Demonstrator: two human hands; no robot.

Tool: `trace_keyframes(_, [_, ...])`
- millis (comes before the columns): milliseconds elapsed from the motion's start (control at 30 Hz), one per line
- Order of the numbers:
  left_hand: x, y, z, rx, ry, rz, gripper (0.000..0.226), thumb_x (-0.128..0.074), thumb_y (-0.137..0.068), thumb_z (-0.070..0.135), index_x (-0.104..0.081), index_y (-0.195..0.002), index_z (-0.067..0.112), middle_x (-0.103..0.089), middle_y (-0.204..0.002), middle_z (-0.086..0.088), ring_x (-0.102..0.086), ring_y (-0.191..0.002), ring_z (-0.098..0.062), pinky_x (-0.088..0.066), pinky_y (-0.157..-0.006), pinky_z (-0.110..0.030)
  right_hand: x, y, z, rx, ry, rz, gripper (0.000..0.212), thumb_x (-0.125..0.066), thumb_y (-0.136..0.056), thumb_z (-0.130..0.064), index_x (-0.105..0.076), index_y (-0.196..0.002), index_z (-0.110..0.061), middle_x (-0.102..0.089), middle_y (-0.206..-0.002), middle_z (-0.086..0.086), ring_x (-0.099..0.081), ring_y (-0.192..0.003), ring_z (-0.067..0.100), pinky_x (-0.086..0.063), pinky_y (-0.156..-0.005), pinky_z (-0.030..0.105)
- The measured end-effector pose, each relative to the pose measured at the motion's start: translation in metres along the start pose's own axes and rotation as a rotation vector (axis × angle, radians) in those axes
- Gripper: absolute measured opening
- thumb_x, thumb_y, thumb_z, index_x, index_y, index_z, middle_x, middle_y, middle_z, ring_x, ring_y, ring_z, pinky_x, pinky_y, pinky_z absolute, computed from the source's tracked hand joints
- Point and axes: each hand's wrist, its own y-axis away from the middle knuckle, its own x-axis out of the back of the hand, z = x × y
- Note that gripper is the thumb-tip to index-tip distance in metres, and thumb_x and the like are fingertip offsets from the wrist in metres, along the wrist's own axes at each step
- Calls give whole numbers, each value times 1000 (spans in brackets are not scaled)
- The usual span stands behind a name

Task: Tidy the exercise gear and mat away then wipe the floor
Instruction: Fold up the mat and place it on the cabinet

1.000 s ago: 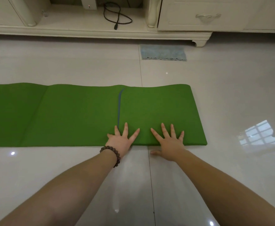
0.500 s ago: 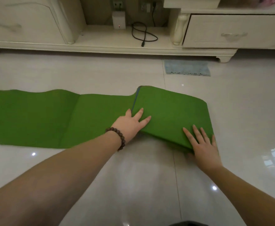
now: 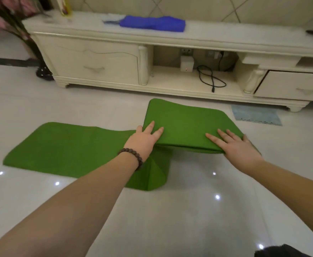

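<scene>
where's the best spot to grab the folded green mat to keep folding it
Grip the folded stack of the green mat along its near open edge, coming from the person's side, as the left hand and right hand do now. The layers meet there in a thin edge raised off the floor, so fingers can lie on top with thumbs beneath.

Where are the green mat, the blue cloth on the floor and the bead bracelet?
green mat (image 3: 187, 125), head view, top of lifted fold.
blue cloth (image 3: 255, 115), head view, its middle.
bead bracelet (image 3: 133, 155), head view, beads on left wrist.
</scene>
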Motion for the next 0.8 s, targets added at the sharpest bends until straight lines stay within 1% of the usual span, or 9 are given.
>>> trace_keyframes(133, [8,15,-70,61,20,7,98,-38,-83,-21,3,-152,36,5,-162,0,-20,-141,-36,-51,-93,-37,54,-46,-47,74,50,-10,95,-36,-92,4,31,-133,-50,1,-160,5,-5,-146,30,-18,-111,62])
trace_keyframes(233, [-1,14,-112,105,22,-38,102,-41,-81,-22,5,-152,36,6,-161,1,-18,-142,-35,-52,-93,-36,66,-79,-80,116,85,-16,91,-32,-92,4,25,-139,-48,3,-160,7,-3,-146,32,-15,-110,64])
trace_keyframes(333, [-22,6,-151,161,3,-83,104,-40,-79,-23,4,-152,37,6,-161,3,-14,-143,-34,-52,-93,-36,52,-115,-117,170,84,-11,88,-33,-93,0,26,-140,-45,6,-159,9,-1,-146,34,-14,-110,66])
trace_keyframes(467, [-71,5,-202,226,-92,-120,102,-41,-82,-19,8,-151,38,7,-161,3,-18,-142,-34,-52,-91,-33,6,-153,-179,224,35,-19,98,-43,-93,-2,37,-132,-43,13,-158,10,6,-145,36,-8,-110,68])
trace_keyframes(533, [-105,16,-227,242,-179,-142,96,-43,-87,-10,11,-150,39,6,-161,1,-21,-141,-32,-42,-103,-37,-21,-160,-215,255,13,-52,97,-45,-94,-6,39,-131,-39,16,-157,12,10,-144,37,-5,-110,68])
trace_keyframes(600, [-141,30,-243,273,-245,-189,90,-44,-93,2,16,-148,39,6,-162,-2,-20,-142,-31,-25,-115,-42,-53,-157,-252,294,-5,-113,96,-45,-94,-7,39,-132,-37,18,-156,14,12,-143,40,-2,-108,70])
trace_keyframes(700, [-195,40,-250,339,-198,-334,86,-43,-97,15,24,-144,41,13,-161,-3,-15,-145,-30,-13,-117,-53,-106,-150,-297,306,-34,-210,92,-40,-95,-8,40,-131,-34,23,-155,16,21,-139,44,3,-103,76])
trace_keyframes(733, [-210,39,-250,366,-128,-386,88,-47,-97,27,28,-142,43,20,-159,-2,-13,-146,-31,-13,-117,-56,-120,-148,-306,302,-39,-247,88,-37,-98,-15,42,-129,-34,26,-154,15,27,-137,43,4,-101,77])
trace_keyframes(800, [-233,36,-250,403,1,-442,103,-56,-85,60,30,-140,45,31,-155,0,-10,-146,-33,-14,-115,-59,-138,-147,-312,294,-77,-276,78,-29,-98,-50,41,-130,-35,31,-151,13,34,-133,40,8,-99,78])
